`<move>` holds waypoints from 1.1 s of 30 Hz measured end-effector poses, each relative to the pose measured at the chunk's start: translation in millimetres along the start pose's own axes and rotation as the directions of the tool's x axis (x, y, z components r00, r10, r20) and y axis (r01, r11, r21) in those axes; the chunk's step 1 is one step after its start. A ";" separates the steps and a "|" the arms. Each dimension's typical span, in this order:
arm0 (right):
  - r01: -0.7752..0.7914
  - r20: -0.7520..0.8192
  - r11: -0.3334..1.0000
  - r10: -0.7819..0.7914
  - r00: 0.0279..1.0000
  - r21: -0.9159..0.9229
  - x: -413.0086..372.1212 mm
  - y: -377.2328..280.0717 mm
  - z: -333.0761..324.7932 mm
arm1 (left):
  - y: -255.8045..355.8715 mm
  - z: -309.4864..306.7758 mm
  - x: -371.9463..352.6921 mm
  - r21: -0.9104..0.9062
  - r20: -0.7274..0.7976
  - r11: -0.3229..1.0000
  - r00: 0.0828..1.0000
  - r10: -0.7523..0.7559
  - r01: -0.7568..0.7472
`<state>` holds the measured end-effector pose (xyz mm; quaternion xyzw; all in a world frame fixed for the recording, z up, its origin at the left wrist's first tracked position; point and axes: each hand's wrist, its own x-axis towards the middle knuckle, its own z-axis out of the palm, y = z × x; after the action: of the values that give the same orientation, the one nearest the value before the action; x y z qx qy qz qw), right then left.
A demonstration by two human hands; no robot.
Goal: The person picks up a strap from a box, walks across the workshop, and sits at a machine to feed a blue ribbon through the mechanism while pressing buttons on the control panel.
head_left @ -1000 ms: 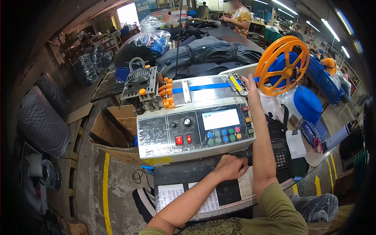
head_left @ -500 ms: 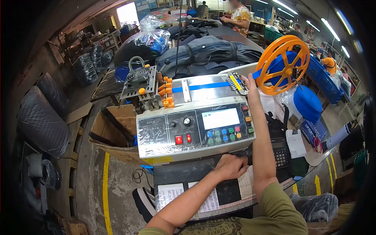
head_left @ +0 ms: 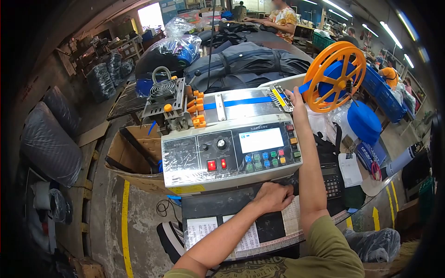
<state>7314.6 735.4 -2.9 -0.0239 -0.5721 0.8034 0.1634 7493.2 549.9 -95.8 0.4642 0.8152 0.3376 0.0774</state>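
Note:
A tape-cutting machine (head_left: 232, 160) with a lit screen stands in front of me. Blue webbing (head_left: 245, 102) runs from the orange reel (head_left: 336, 76), through the guide (head_left: 281, 98), across the metal bed and under the orange rollers (head_left: 197, 109). At the guide's right side, my right hand (head_left: 298, 101) is closed around the webbing between guide and reel; some fingers are hidden. My left hand (head_left: 276, 197) rests with curled fingers on the dark table below the machine, and nothing shows in it. A short blue webbing end (head_left: 151, 128) sticks out below the cutting head (head_left: 162, 104).
A cardboard box (head_left: 134, 150) sits below the machine's left end. Written papers (head_left: 201, 229) and a calculator (head_left: 331, 180) lie on the table. A blue webbing roll (head_left: 364, 123) is at the right. Behind, dark fabric pieces (head_left: 245, 65) are piled, and a person (head_left: 283, 21) stands farther back.
A blue webbing end has appeared at the machine's left outlet. The reel has turned, while both my hands stay in place. The person at the back has moved an arm.

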 end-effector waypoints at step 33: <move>0.063 -0.050 0.997 -0.066 0.997 -0.047 -3.0 -1.9 4.7 | -8.0 9.8 1.1 0.014 -0.054 0.999 0.998 0.045 -0.045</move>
<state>7316.8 730.8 0.0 -0.0296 -0.5862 0.7837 0.2032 7491.3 552.7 -108.1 0.4736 0.8085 0.3465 0.0447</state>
